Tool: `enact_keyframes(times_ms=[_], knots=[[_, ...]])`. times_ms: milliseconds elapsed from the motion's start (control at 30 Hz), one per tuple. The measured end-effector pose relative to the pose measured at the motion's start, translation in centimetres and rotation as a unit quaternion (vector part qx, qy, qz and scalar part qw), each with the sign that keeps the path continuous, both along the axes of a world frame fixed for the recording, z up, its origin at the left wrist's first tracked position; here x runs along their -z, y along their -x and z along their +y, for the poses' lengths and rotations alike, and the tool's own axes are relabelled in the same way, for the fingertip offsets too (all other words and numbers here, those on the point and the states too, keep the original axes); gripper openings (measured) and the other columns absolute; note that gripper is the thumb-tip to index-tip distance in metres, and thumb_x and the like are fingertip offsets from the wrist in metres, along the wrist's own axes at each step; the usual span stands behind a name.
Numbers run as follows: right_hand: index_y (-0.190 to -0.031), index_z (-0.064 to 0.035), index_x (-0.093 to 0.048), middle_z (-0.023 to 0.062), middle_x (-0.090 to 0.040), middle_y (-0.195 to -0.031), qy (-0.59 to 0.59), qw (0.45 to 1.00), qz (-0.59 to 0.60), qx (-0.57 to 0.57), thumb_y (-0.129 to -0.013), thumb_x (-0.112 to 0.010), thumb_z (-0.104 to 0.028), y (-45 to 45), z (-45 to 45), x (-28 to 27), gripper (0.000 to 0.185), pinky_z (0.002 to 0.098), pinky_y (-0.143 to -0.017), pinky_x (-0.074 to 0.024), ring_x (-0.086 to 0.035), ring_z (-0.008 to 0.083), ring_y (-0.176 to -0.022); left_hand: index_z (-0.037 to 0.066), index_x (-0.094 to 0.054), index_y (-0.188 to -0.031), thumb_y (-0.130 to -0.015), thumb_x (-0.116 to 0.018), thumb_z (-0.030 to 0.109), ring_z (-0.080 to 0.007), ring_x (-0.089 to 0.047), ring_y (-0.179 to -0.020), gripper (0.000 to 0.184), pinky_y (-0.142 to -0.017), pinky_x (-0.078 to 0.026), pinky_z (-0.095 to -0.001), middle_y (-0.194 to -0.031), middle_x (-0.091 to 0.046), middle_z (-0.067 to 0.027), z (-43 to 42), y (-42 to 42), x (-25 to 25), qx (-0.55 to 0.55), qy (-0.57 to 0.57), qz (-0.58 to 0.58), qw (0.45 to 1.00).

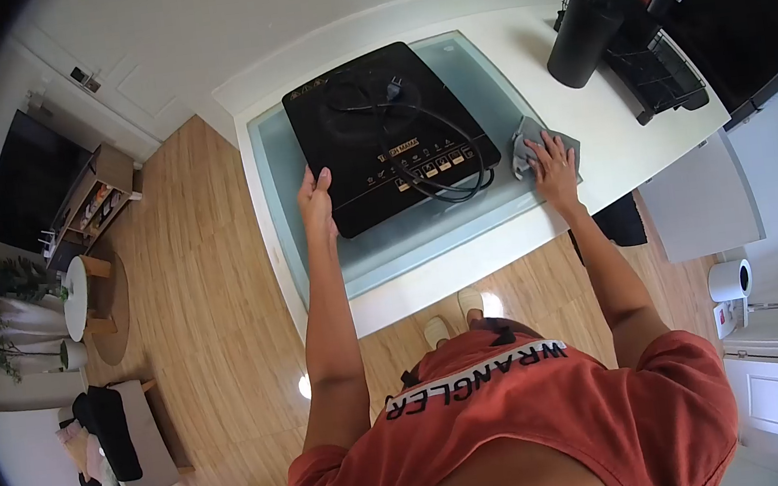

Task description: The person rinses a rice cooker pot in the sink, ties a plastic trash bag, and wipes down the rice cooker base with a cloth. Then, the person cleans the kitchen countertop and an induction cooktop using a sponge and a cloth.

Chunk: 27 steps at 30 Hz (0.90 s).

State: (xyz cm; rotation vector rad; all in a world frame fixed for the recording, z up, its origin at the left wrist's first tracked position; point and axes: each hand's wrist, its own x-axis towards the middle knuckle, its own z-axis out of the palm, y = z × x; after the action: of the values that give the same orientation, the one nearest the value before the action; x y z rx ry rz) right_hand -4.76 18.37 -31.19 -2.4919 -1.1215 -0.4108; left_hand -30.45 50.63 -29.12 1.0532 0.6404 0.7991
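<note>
A black induction cooker point(377, 134) with gold markings lies at an angle over a frosted glass panel point(298, 244) in the white counter. On top of it rests its looped black power cord point(437, 113), plug included. My left hand point(317, 198) grips the cooker's near left edge, thumb above and the other fingers partly hidden at the side. To the right, my right hand point(553, 167) lies flat with spread fingers on a grey cloth point(523, 153), at the border between the glass and the white surface. The cloth is crumpled under and around the fingers.
A black knife holder point(585, 38) with scissors and a handled tool stands at the back right, beside a black dish rack point(662, 73). The counter's near edge point(415, 300) runs just ahead of my body. Wooden floor point(194, 304) lies to the left.
</note>
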Motion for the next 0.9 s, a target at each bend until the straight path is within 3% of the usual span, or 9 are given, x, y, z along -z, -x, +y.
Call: enact_keyframes(times_ms=[233,267,333,467,533,567,633,700,900], knots=[[-0.119,-0.0217,-0.052,0.0106,-0.037,-0.134,-0.029,0.998,-0.031,0.037,-0.084,-0.048,-0.023,-7.8,3.7,2.2,0.035,0.0520,-0.097,-0.0236,-0.034,0.0351,-0.121,-0.005,-0.044,-0.122,-0.084,-0.058,0.016,-0.0162,-0.049,-0.104,0.046,-0.092,-0.035,-0.0271,-0.114,-0.054,-0.0101,-0.2,-0.4,-1.0,-0.026,-0.059,0.075,0.995],[-0.121,-0.0208,-0.050,0.0122,-0.036,-0.135,0.002,0.999,0.016,0.044,-0.085,-0.046,-0.024,-8.0,3.8,1.6,0.036,0.0523,-0.099,-0.0207,-0.031,0.0361,-0.123,-0.004,-0.044,-0.123,-0.084,-0.058,0.018,-0.0175,-0.051,-0.100,0.046,-0.090,-0.037,-0.0276,-0.113,-0.054,-0.0099,2.3,-0.5,1.9,-0.020,-0.073,0.092,0.993],[-0.124,-0.0210,-0.047,0.0114,-0.033,-0.137,0.020,0.997,0.037,0.058,-0.086,-0.045,-0.025,-6.6,3.8,0.1,0.038,0.0509,-0.103,-0.0173,-0.027,0.0336,-0.127,-0.005,-0.044,-0.122,-0.085,-0.057,0.022,-0.0203,-0.054,-0.097,0.047,-0.089,-0.040,-0.0289,-0.112,-0.055,-0.0123,0.8,-0.5,0.3,-0.031,-0.066,0.084,0.994],[-0.124,-0.0223,-0.046,0.0096,-0.033,-0.137,-0.005,0.999,0.041,-0.010,-0.087,-0.044,-0.024,-3.9,-2.1,0.2,0.037,0.0503,-0.104,-0.0180,-0.026,0.0315,-0.128,-0.007,-0.039,-0.126,-0.087,-0.055,0.026,-0.0268,-0.051,-0.105,0.054,-0.092,-0.039,-0.0332,-0.120,-0.049,-0.0183,-0.3,0.3,-0.8,-0.060,-0.087,0.167,0.980],[-0.124,-0.0220,-0.046,0.0094,-0.034,-0.137,-0.011,0.998,0.039,0.037,-0.087,-0.045,-0.022,-4.3,-5.8,0.2,0.037,0.0501,-0.104,-0.0186,-0.027,0.0316,-0.128,-0.002,-0.034,-0.131,-0.088,-0.051,0.035,-0.0285,-0.051,-0.105,0.059,-0.086,-0.043,-0.0324,-0.124,-0.045,-0.0234,2.0,2.1,-0.1,-0.060,-0.207,0.312,0.925],[-0.123,-0.0218,-0.047,0.0092,-0.034,-0.136,-0.016,0.996,0.043,0.072,-0.086,-0.045,-0.020,-5.0,-7.8,0.3,0.037,0.0500,-0.104,-0.0193,-0.028,0.0317,-0.127,-0.001,-0.034,-0.131,-0.087,-0.052,0.035,-0.0270,-0.052,-0.101,0.060,-0.081,-0.045,-0.0330,-0.123,-0.046,-0.0212,0.2,2.3,-2.1,-0.110,-0.189,0.327,0.919],[-0.120,-0.0110,-0.049,0.0130,-0.036,-0.133,-0.047,0.988,0.025,0.148,-0.078,-0.050,-0.009,-8.4,-11.1,1.3,0.042,0.0500,-0.104,-0.0196,-0.029,0.0360,-0.125,0.002,-0.036,-0.131,-0.086,-0.054,0.031,-0.0227,-0.052,-0.094,0.056,-0.073,-0.046,-0.0311,-0.116,-0.050,-0.0172,-0.5,2.7,-3.0,-0.184,-0.257,0.308,0.897],[-0.118,-0.0030,-0.048,0.0188,-0.037,-0.130,-0.065,0.970,0.012,0.233,-0.074,-0.050,-0.004,-11.9,-13.6,1.5,0.044,0.0503,-0.104,-0.0188,-0.029,0.0404,-0.123,0.003,-0.043,-0.127,-0.087,-0.054,0.025,-0.0216,-0.052,-0.096,0.047,-0.077,-0.046,-0.0315,-0.114,-0.052,-0.0159,-6.4,0.8,-8.0,-0.203,-0.285,0.274,0.896],[-0.116,0.0063,-0.046,0.0242,-0.037,-0.127,-0.130,0.934,-0.001,0.334,-0.075,-0.049,-0.001,-23.7,-20.8,1.8,0.042,0.0504,-0.104,-0.0174,-0.028,0.0439,-0.122,-0.003,-0.052,-0.113,-0.087,-0.051,0.005,-0.0184,-0.052,-0.098,0.028,-0.082,-0.045,-0.0295,-0.115,-0.054,-0.0112,-23.3,-11.1,-13.9,-0.209,-0.456,0.090,0.861]])
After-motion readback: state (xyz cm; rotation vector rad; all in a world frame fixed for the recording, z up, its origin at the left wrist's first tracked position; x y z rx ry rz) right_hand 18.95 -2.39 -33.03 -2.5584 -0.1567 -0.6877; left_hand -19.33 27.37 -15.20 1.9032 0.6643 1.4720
